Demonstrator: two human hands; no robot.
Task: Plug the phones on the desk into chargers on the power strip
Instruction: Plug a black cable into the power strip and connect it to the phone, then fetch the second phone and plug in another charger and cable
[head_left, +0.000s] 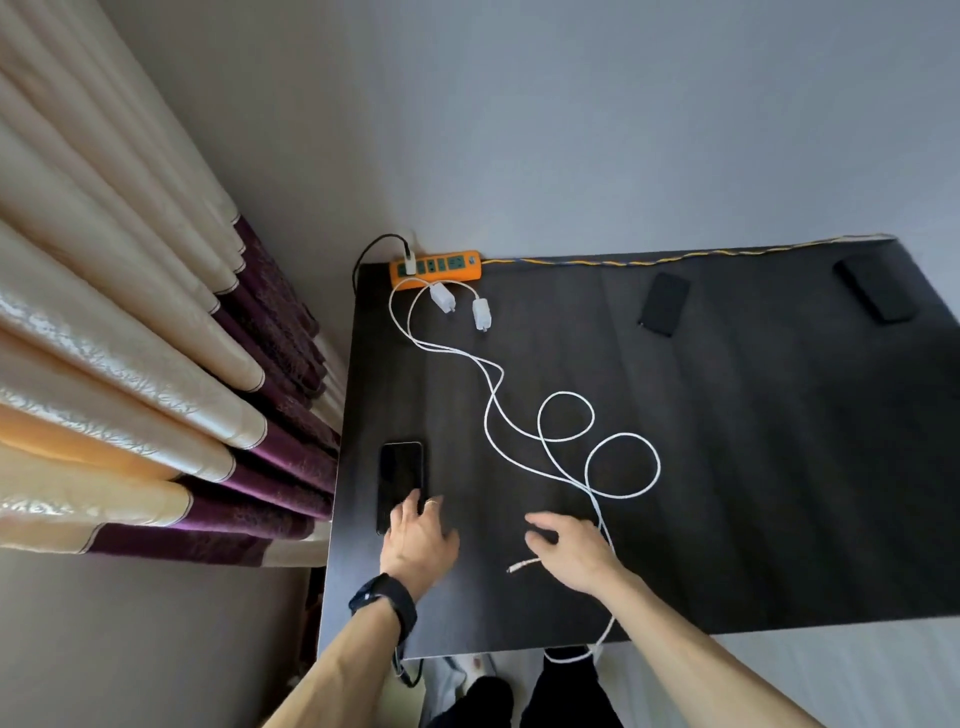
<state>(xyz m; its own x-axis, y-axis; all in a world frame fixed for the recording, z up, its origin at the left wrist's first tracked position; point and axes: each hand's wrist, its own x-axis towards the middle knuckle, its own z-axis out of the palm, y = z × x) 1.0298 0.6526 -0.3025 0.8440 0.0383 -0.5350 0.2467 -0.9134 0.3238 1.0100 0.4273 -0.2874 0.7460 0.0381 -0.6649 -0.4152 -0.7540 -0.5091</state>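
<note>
An orange power strip (435, 266) lies at the desk's far left corner with one white plug in its leftmost socket. Two white charger bricks (443, 299) (481, 314) lie unplugged just in front of it, and their white cables (543, 415) loop across the dark desk (753, 467). One black phone (400, 478) lies near the left edge; my left hand (418, 540) rests its fingers on the phone's near end. My right hand (571, 551) hovers with relaxed fingers over a loose cable end (522, 565). Two more black phones (665, 304) (878, 291) lie at the far right.
Cream and purple curtains (156, 389) hang close to the desk's left edge. A yellow-blue cord (675, 258) runs along the desk's back edge by the grey wall. One white cable drops over the near edge (576, 656).
</note>
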